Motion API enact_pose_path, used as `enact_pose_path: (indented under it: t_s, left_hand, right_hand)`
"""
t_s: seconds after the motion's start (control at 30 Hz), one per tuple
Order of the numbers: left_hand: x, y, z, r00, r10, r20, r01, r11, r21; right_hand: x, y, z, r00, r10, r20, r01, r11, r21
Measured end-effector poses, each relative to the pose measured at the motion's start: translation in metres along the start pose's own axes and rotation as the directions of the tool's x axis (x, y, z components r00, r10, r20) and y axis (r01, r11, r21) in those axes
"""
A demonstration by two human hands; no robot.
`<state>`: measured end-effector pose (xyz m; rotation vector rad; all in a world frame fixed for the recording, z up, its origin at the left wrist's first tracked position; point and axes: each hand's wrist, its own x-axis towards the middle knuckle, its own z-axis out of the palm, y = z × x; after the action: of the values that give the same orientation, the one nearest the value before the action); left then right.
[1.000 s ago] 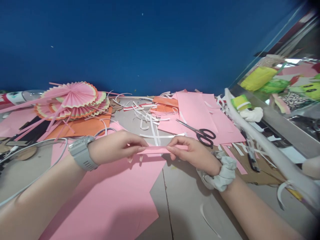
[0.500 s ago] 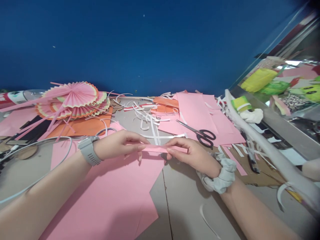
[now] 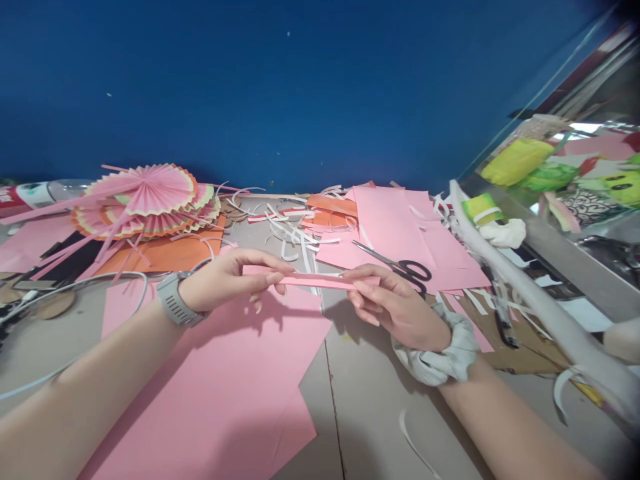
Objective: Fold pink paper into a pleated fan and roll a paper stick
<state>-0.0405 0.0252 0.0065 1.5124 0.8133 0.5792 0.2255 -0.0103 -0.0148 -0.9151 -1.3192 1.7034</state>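
Note:
A narrow strip of pink paper point(image 3: 317, 281), which looks folded lengthwise, is stretched level between my two hands above the table. My left hand point(image 3: 245, 277) pinches its left part between thumb and fingers. Toward its right end, my right hand point(image 3: 383, 297) grips it the same way. Below and to the left lies a large sheet of pink paper point(image 3: 215, 393), partly covered by my left forearm. Black-handled scissors point(image 3: 407, 270) rest just behind my right hand, their blades over other pink sheets point(image 3: 400, 220).
Pleated paper rosettes point(image 3: 145, 190) are stacked at the back left on orange paper point(image 3: 170, 255). White paper scraps point(image 3: 290, 230) litter the back middle. A utility knife point(image 3: 506, 323) lies on cardboard at the right, beside a pale tube point(image 3: 525, 287). A cable point(image 3: 143, 293) curves at the left.
Both hands have raised the pink strip slightly. My right hand has slid outward to the right, so more of the strip shows between my hands.

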Motion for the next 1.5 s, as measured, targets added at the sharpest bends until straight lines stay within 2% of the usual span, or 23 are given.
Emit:
enact_pose_path:
  t_s: [0.13, 0.2, 0.27, 0.4, 0.5, 0.6, 0.63, 0.7, 0.73, 0.8, 0.87, 0.93, 1.0, 1.13, 1.2, 1.3, 1.4, 1.5]
  left_hand:
    - [0.001, 0.003, -0.002, 0.996, 0.053, 0.07, -0.05, 0.998, -0.047]
    - [0.0, 0.007, -0.002, 0.99, 0.01, 0.139, -0.008, 1.0, -0.013]
    - [-0.001, 0.012, -0.002, 0.963, -0.062, 0.264, 0.056, 0.998, 0.028]
    - [-0.005, 0.018, -0.002, 0.81, -0.157, 0.565, 0.21, 0.977, -0.03]
    - [-0.005, 0.02, 0.006, 0.725, -0.16, 0.67, 0.283, 0.956, -0.078]
    - [-0.002, 0.017, 0.023, 0.653, -0.179, 0.736, 0.329, 0.942, -0.064]
    - [-0.001, 0.014, 0.031, 0.659, -0.146, 0.738, 0.338, 0.934, -0.117]
    - [0.001, 0.005, 0.045, 0.653, -0.17, 0.738, 0.403, 0.903, -0.149]
    - [0.002, 0.001, 0.051, 0.669, -0.163, 0.725, 0.421, 0.887, -0.189]
    - [0.003, -0.005, 0.058, 0.729, -0.165, 0.664, 0.411, 0.881, -0.233]
    - [0.003, -0.005, 0.062, 0.798, -0.164, 0.58, 0.356, 0.905, -0.234]
    - [0.002, 0.001, 0.063, 0.846, -0.191, 0.498, 0.312, 0.934, -0.172]
    - [-0.001, 0.008, 0.065, 0.876, -0.244, 0.416, 0.293, 0.954, -0.058]
    - [-0.008, 0.014, 0.071, 0.939, -0.256, 0.23, 0.205, 0.953, 0.223]
    - [-0.01, 0.013, 0.073, 0.951, -0.261, 0.163, 0.193, 0.92, 0.342]
    - [-0.01, 0.012, 0.071, 0.953, -0.281, 0.115, 0.205, 0.875, 0.439]
    - [-0.007, 0.015, 0.064, 0.96, -0.255, 0.117, 0.167, 0.853, 0.494]
    - [-0.006, 0.018, 0.055, 0.946, -0.289, 0.144, 0.173, 0.83, 0.531]
  right_hand:
    - [0.001, -0.002, -0.001, 1.0, -0.01, -0.013, 0.011, 0.995, 0.096]
    - [0.001, -0.004, -0.002, 1.0, -0.005, -0.012, 0.007, 0.993, 0.118]
    - [0.0, -0.004, -0.003, 1.0, 0.002, 0.011, -0.003, 0.991, 0.131]
    - [-0.001, -0.001, -0.002, 0.995, 0.031, 0.096, -0.039, 0.996, 0.077]
    - [-0.003, 0.001, 0.002, 0.983, 0.056, 0.174, -0.058, 0.998, 0.009]
    - [-0.005, 0.001, 0.005, 0.96, 0.072, 0.269, -0.066, 0.997, -0.034]
    - [-0.006, 0.0, 0.005, 0.951, 0.085, 0.298, -0.07, 0.996, -0.058]
    - [-0.007, -0.002, 0.005, 0.936, 0.099, 0.337, -0.06, 0.99, -0.124]
    - [-0.008, -0.003, 0.005, 0.935, 0.097, 0.341, -0.045, 0.987, -0.155]
    - [-0.008, -0.006, 0.004, 0.947, 0.073, 0.312, -0.016, 0.983, -0.181]
    - [-0.007, -0.009, 0.003, 0.977, 0.047, 0.21, -0.012, 0.986, -0.167]
    - [-0.007, -0.01, 0.004, 0.995, 0.026, 0.095, -0.011, 0.988, -0.151]
    - [-0.006, -0.01, 0.005, 1.0, 0.002, 0.031, 0.003, 0.983, -0.183]
    - [-0.007, -0.01, 0.007, 0.996, 0.016, 0.085, 0.01, 0.956, -0.294]
    - [-0.007, -0.01, 0.008, 0.996, 0.026, 0.083, 0.006, 0.931, -0.364]
    - [-0.007, -0.011, 0.009, 1.0, 0.016, 0.018, -0.006, 0.877, -0.48]
    - [-0.008, -0.011, 0.009, 1.0, 0.027, 0.012, -0.016, 0.831, -0.556]
    - [-0.008, -0.011, 0.01, 0.999, 0.033, 0.026, -0.01, 0.79, -0.613]
